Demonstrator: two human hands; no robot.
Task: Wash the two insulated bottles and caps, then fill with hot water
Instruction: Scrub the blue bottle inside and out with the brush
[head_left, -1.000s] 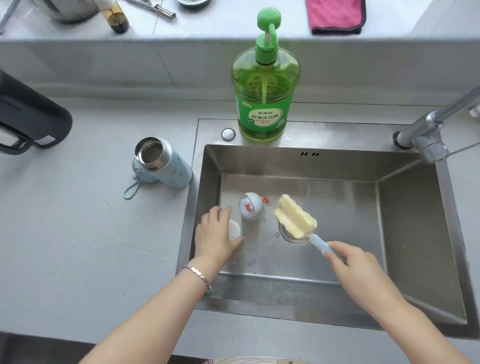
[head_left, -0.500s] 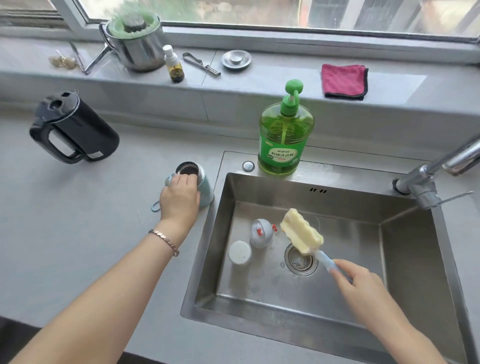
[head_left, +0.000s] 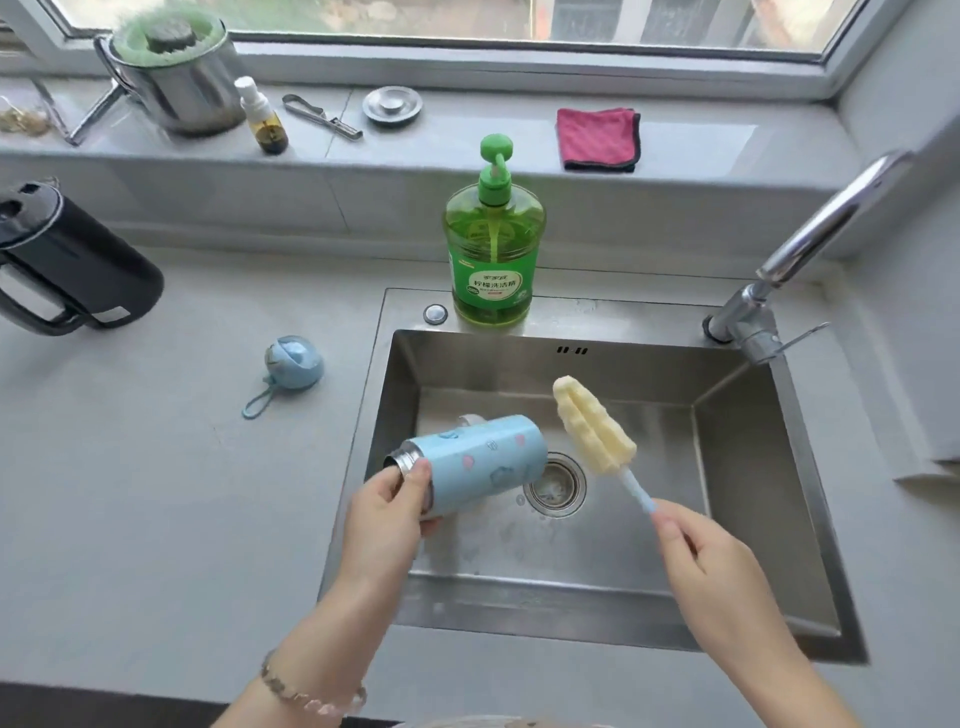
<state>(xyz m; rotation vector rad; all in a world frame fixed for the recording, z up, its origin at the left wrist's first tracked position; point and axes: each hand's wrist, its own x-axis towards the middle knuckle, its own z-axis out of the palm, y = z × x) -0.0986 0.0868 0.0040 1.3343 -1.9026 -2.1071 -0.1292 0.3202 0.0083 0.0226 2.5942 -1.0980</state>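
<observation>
Your left hand (head_left: 384, 514) grips the blue bottle (head_left: 483, 460), your right hand (head_left: 696, 551) pinches the sponge brush (head_left: 592, 426) beside it; scrubbing and filling seemingly remain.

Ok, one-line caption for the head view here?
Left hand holds a blue insulated bottle sideways over the sink; right hand holds a sponge bottle brush.
</observation>
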